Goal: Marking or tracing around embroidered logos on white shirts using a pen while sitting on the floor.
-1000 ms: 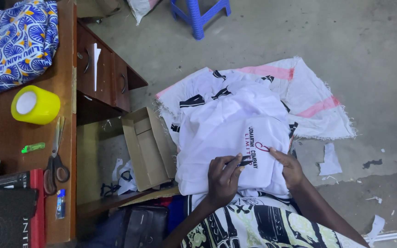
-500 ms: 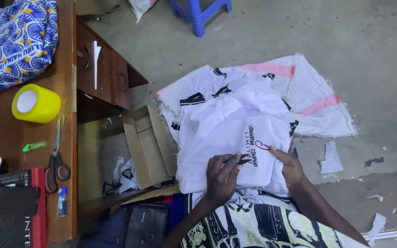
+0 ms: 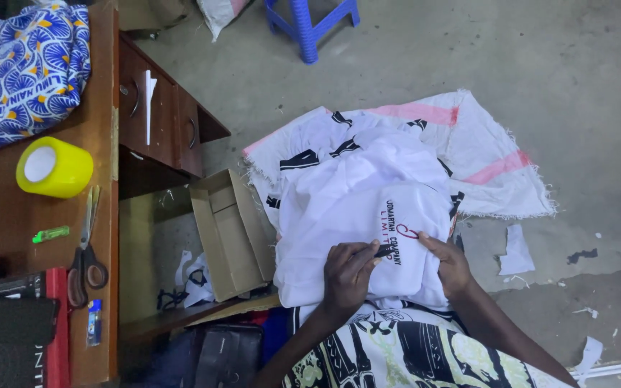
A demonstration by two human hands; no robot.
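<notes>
A white garment [image 3: 353, 201] with dark and red embroidered lettering lies bunched on my lap, over a white woven sack [image 3: 483, 144] with pink stripes on the floor. My left hand [image 3: 346, 273] rests on the cloth, its fingertips pinched on the fabric at the near end of the lettering, around something small and dark that I cannot make out. My right hand [image 3: 448, 262] grips the garment just right of the lettering, thumb on top, holding the cloth taut.
A wooden desk [image 3: 102, 237] at the left carries a yellow tape roll [image 3: 54, 167], scissors [image 3: 84, 259], a blue patterned cloth [image 3: 23, 72] and a red-edged book [image 3: 55, 323]. An open cardboard box [image 3: 228, 233] sits beside it. A blue plastic stool [image 3: 310, 18] stands beyond, and paper scraps [image 3: 515, 251] lie on the concrete.
The left fingertips have crept slightly along the lettering. Both hands stay on the garment. The view has shifted a little.
</notes>
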